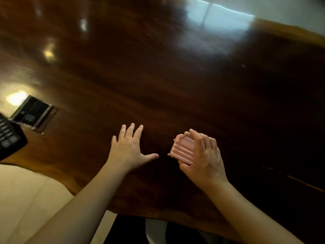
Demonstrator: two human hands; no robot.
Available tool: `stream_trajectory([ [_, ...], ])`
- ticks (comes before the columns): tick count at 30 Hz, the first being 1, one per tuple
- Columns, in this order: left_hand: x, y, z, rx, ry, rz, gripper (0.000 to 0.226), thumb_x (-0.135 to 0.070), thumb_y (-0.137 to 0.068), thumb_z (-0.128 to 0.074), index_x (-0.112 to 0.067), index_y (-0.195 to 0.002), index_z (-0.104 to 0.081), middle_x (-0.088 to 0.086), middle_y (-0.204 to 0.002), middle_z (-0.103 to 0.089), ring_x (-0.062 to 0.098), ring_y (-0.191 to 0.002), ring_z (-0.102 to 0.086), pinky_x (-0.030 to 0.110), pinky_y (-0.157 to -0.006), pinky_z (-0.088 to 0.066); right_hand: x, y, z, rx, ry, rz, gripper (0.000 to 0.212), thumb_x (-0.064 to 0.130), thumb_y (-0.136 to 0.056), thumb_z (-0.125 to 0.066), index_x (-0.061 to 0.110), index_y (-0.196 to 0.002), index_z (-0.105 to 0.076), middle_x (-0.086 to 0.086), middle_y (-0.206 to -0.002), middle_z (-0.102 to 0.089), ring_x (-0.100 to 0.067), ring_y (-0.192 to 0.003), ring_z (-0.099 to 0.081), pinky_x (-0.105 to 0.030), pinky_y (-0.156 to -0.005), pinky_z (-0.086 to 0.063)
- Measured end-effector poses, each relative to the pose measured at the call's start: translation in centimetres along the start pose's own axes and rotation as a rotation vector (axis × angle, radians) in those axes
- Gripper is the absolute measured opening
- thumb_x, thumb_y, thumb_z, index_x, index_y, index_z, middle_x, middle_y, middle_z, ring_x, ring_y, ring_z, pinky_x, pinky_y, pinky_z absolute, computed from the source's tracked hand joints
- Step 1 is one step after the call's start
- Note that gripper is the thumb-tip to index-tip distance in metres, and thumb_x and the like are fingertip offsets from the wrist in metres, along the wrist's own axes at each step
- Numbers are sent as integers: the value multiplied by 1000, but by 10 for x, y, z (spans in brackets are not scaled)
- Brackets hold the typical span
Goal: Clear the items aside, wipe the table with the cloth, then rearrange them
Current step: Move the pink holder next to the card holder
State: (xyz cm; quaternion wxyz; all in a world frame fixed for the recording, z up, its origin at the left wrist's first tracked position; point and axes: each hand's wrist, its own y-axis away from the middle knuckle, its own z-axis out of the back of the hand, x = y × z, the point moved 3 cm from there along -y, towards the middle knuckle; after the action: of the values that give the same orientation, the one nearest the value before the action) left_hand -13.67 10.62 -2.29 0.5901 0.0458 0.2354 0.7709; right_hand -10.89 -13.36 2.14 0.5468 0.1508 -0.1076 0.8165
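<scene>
My right hand [204,159] grips a small pink ribbed case shaped like a tiny suitcase [182,150], held just above the dark polished wooden table [175,76]. My left hand [129,149] is spread flat, fingers apart, palm down on the table a short way left of the pink case, holding nothing. No cloth is in view.
A black keyboard or calculator with keys [9,138] juts in at the left edge. Behind it a dark rectangular recessed panel [33,112] sits in the tabletop. The table's near edge [84,196] curves below my left forearm, with pale floor [26,199] beyond it.
</scene>
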Motion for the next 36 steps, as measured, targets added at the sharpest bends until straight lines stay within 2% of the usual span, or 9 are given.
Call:
stream_trajectory([
  [10,120,24,11,-90,122,297,126,-97,-55,-45,-32,-156,-6,4,-166,-12,30,-152,-5,58,-115,-24,90,-61,-37,81,-41,174,117,38,-55,-95,28,-151,-28,4,-139,-47,-22,-124,-40,-45,-95,-46],
  [18,200,48,0,-139,199,493,132,-103,-46,-38,-36,-154,-6,2,-166,-14,28,-152,-7,55,-115,-24,180,-130,-73,145,-46,334,113,31,-62,-90,34,-152,-22,1,-138,-37,-20,-124,-29,-46,-98,-46],
  [26,247,65,-6,-173,276,537,132,-101,-46,-43,-37,-155,-6,0,-167,-12,29,-152,-4,55,-117,-21,260,-189,-120,263,22,492,115,37,-70,-87,37,-157,-11,3,-144,-28,-24,-127,-27,-45,-99,-41],
  [36,268,66,-10,-208,301,534,128,-100,-49,-42,-38,-154,-4,-1,-167,-10,27,-152,-2,53,-118,-17,328,-228,-153,282,61,594,111,29,-74,-85,30,-159,-14,-2,-150,-31,-30,-132,-29,-47,-102,-41],
])
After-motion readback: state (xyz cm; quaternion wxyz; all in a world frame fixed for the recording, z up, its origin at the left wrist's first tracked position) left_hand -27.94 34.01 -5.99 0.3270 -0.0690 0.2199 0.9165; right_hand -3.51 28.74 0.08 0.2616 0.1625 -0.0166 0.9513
